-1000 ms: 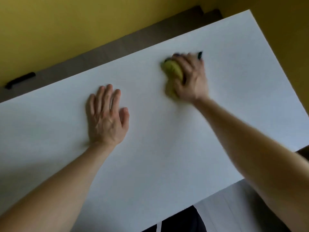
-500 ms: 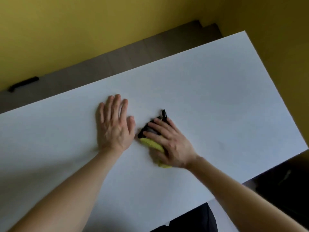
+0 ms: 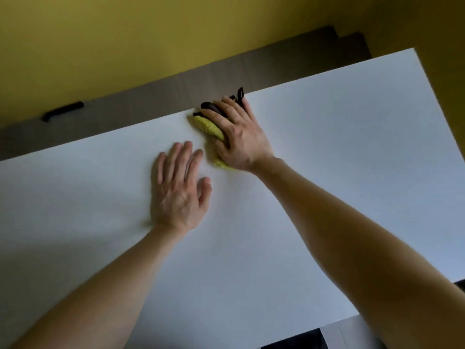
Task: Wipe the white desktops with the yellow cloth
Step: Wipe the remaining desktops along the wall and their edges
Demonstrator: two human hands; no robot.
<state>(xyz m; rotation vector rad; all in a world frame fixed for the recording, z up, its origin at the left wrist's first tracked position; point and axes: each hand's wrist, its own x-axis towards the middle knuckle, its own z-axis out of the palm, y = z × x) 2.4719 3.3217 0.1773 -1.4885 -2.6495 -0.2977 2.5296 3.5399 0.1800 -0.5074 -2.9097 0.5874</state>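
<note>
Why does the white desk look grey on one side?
Head view: the white desktop is bright on the right and fades to soft grey shadow on the left, beside the left hand, so light probably comes from the right; no glare; the right hand pressing the yellow cloth looks only slightly blurry.

left hand: went bare; showed knuckle creases and raised tendon ridges across the back.
right hand: equally bare, with similar ridges.
left forearm: uncovered to the frame's edge.
right forearm: likewise uncovered.
clothing: strip of black fabric at the bottom edge; could not be told whether worn.
</note>
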